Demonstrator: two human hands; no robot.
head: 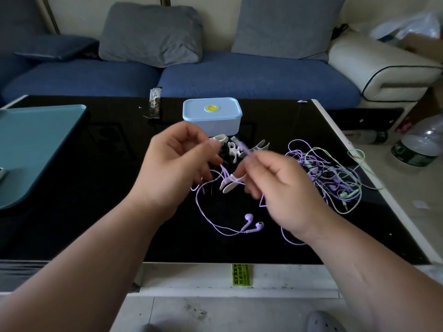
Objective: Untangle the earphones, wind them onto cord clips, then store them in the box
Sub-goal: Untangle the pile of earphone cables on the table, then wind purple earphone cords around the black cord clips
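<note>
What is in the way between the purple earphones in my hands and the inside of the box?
The lid sits shut on the box, blocking the purple earphones from going in. Spare cord clips lie on the table right in front of the box. Nothing else visible intervenes.

text | yellow sticker (pixel 242 275) on table edge (pixel 191 276) | "SIXI…" legible; remainder too small to read
</note>
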